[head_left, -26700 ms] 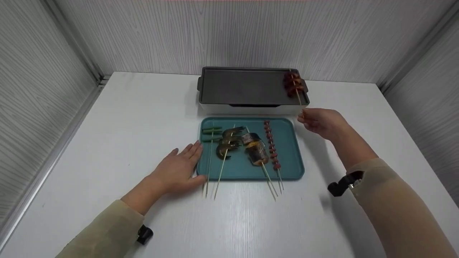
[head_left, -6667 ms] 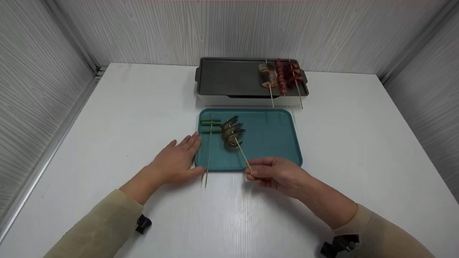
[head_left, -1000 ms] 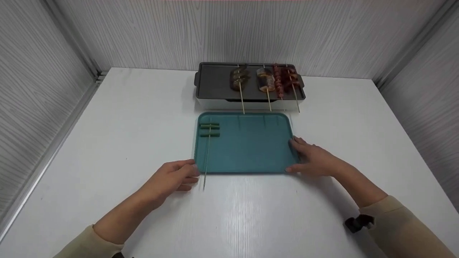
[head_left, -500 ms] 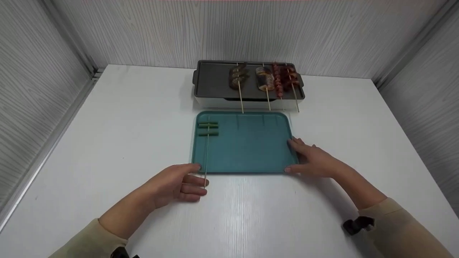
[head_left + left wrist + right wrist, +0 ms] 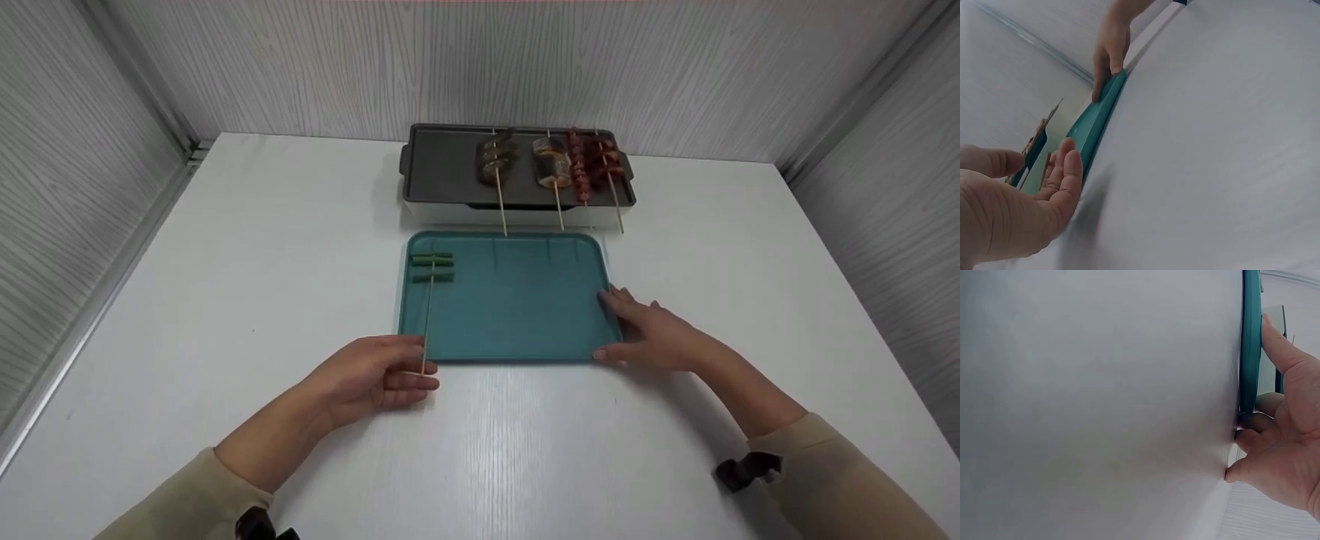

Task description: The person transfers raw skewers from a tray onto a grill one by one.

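In the head view my left hand [image 5: 367, 382] is at the near left corner of the teal tray [image 5: 517, 358]. Its fingers curl under the thin stick of a green vegetable skewer [image 5: 433, 277], holding the lower end; the green pieces still lie on the tray. In the left wrist view the stick end [image 5: 1045, 169] shows between thumb and fingers. My right hand [image 5: 656, 337] holds the tray's near right corner, thumb at the front edge and fingers along the side. The right wrist view shows its fingers [image 5: 1280, 349] against the tray rim [image 5: 1250, 354].
Behind the tray stands a flat dark grill plate [image 5: 442, 165] on a white base. Across it lie a shrimp skewer [image 5: 495, 159], a fish-chunk skewer [image 5: 551, 161], a skewer of small red pieces [image 5: 579, 165] and a dark red skewer [image 5: 606, 161]. Walls enclose the white table [image 5: 480, 450].
Earlier, skewers went from the tray to the grill plate, the shrimp one last. My left hand has moved from the tray's left edge to the green skewer's stick, whose end rose slightly. The right hand stays.
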### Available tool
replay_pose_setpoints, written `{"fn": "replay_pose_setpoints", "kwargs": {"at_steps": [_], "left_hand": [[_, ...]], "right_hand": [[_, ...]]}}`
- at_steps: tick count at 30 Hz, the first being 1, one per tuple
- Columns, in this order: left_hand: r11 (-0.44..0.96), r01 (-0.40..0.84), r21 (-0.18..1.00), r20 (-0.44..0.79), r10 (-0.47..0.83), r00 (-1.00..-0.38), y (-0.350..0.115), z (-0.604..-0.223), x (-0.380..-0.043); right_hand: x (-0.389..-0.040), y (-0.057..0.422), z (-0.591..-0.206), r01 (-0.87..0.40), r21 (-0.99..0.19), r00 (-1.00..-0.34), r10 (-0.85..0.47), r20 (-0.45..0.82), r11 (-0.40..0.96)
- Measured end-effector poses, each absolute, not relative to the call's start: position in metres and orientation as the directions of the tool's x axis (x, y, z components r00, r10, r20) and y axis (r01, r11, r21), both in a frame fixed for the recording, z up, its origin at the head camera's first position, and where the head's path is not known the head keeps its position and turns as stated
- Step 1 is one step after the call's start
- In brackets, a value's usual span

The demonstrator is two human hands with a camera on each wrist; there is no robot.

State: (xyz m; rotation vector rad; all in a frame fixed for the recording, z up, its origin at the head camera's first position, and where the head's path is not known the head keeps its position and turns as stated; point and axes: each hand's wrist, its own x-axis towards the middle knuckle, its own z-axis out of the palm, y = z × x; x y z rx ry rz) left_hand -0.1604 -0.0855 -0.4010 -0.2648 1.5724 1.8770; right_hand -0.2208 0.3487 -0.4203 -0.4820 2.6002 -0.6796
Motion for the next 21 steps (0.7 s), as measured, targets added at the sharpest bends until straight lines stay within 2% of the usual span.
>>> {"fn": "replay_pose_setpoints", "kwargs": {"at_steps": [13,21], "left_hand": [[-0.074,-0.558,0.827,-0.498,0.364,-0.787,-0.091,-0.396,-0.164],[-0.041,-0.529,0.848,-0.475,0.383,-0.792,-0.095,-0.389,-0.164]], "right_hand": [[-0.223,0.347,-0.421,-0.209,-0.509,-0.854,-0.409,-0.320,0.835],[-0.223,0.350,-0.422,-0.209,-0.507,-0.854,-0.408,-0.321,0.836]]}}
